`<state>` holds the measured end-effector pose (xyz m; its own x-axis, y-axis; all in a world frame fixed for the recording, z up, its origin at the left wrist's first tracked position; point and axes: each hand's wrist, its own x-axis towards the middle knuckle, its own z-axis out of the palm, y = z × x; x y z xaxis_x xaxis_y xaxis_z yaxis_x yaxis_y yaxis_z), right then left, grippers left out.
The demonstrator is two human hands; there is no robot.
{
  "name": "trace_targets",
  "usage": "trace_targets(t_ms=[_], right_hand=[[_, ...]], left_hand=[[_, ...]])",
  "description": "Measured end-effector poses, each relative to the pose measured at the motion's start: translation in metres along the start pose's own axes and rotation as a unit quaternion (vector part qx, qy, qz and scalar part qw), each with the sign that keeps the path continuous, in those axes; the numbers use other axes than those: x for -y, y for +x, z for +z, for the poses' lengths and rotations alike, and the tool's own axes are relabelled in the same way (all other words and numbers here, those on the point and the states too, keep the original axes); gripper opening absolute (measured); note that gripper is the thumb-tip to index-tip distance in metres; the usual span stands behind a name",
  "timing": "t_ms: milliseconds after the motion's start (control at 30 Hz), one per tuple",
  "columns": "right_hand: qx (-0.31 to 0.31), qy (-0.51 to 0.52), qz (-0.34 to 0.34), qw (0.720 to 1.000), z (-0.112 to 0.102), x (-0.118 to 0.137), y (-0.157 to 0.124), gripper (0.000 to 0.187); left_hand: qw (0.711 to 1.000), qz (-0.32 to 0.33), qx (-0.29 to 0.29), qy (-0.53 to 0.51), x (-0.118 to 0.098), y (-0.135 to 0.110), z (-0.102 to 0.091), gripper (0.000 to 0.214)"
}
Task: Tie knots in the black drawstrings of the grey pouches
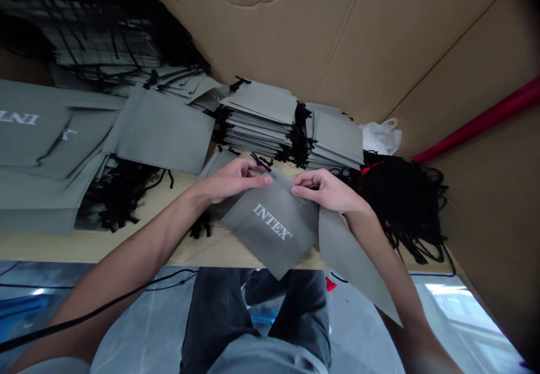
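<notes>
"How are the 2 hands set?"

"The left hand (240, 183) is clamped on the grey INTEX pouch (272, 222), thumb over its top edge. The right hand (324, 190) has thumb and fingertips close together at the upper edge; I can't tell if they grip."

"And the pouch?"

"Tilted, between both, over the wooden table (223, 253). Behind are 2 stacks (258, 102)."

Lighting's running pretty dim here, with the top-left stack (105, 48) sinking into shadow and the black cords (396, 194) losing detail. Glare's bouncing off the floor (458, 306) at lower right. Wide lens is stretching the edges, and lettering on the INTEX bag (272, 222) is looking slightly soft.
</notes>
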<state>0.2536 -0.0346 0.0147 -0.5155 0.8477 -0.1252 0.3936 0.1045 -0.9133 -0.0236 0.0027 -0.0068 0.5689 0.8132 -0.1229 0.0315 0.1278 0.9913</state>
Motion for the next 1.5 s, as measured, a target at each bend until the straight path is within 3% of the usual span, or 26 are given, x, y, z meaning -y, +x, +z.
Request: trace_targets(t_ms=[100,233,333,367,433,500,567,633,667,767,833,1033,1167,1333,1500], right_hand=[[0.013,-0.013,-0.009,1.0,-0.001,0.003,-0.004,0.035],[0.046,-0.072,0.0,0.996,-0.014,0.006,-0.015,0.032],[-0.048,-0.067,-0.001,0.997,-0.029,0.003,-0.021,0.033],[-0.074,-0.055,0.0,0.996,-0.033,0.001,-0.022,0.034],[-0.074,-0.032,0.003,0.997,-0.037,-0.001,-0.022,0.036],[-0.023,-0.021,0.005,1.0,-0.034,-0.002,-0.02,0.038],[0.041,-0.025,0.003,0.999,-0.023,0.0,-0.016,0.039],[0.095,-0.041,-0.008,0.995,-0.009,0.003,-0.011,0.039],[0.099,-0.051,-0.016,0.994,-0.001,0.005,-0.008,0.04],[0.085,-0.073,-0.038,0.993,0.013,0.006,-0.002,0.04],[0.055,-0.059,-0.038,0.996,0.014,0.004,0.0,0.035],[-0.086,0.012,-0.061,0.994,0.004,-0.001,0.0,0.03],[-0.094,-0.008,-0.082,0.992,0.011,0.003,0.0,0.031],[-0.111,-0.003,-0.078,0.991,0.017,0.004,0.002,0.03],[-0.124,-0.028,-0.078,0.989,0.021,0.003,0.003,0.022]], left_hand=[[0.999,0.031,-0.044,-0.007,0.008,0.005,0.006,0.048],[0.983,0.089,-0.157,-0.026,0.006,0.011,0.001,0.038],[0.979,0.099,-0.176,0.004,-0.004,0.005,-0.014,0.024],[0.986,0.093,-0.139,0.021,-0.008,0.001,-0.02,0.019],[0.999,0.031,0.014,0.013,-0.016,-0.009,-0.028,0.021],[0.994,-0.041,0.095,-0.038,-0.021,-0.017,-0.028,0.056],[0.978,-0.073,0.189,-0.045,-0.02,-0.018,-0.021,0.091],[0.968,-0.059,0.24,-0.041,-0.015,-0.013,-0.009,0.102],[0.968,-0.045,0.246,-0.026,-0.01,-0.01,-0.003,0.093],[0.98,0.025,0.189,0.056,0.004,0.0,0.009,0.044],[0.986,0.052,0.148,0.055,0.01,0.003,0.011,0.034],[0.987,0.089,0.121,0.058,0.005,0.0,0.006,0.053],[0.99,0.095,0.071,0.072,0.008,-0.001,0.017,0.031],[0.99,0.138,0.012,0.013,0.023,0.004,0.031,0.04],[0.985,0.172,-0.015,0.005,0.027,0.006,0.032,0.044]])
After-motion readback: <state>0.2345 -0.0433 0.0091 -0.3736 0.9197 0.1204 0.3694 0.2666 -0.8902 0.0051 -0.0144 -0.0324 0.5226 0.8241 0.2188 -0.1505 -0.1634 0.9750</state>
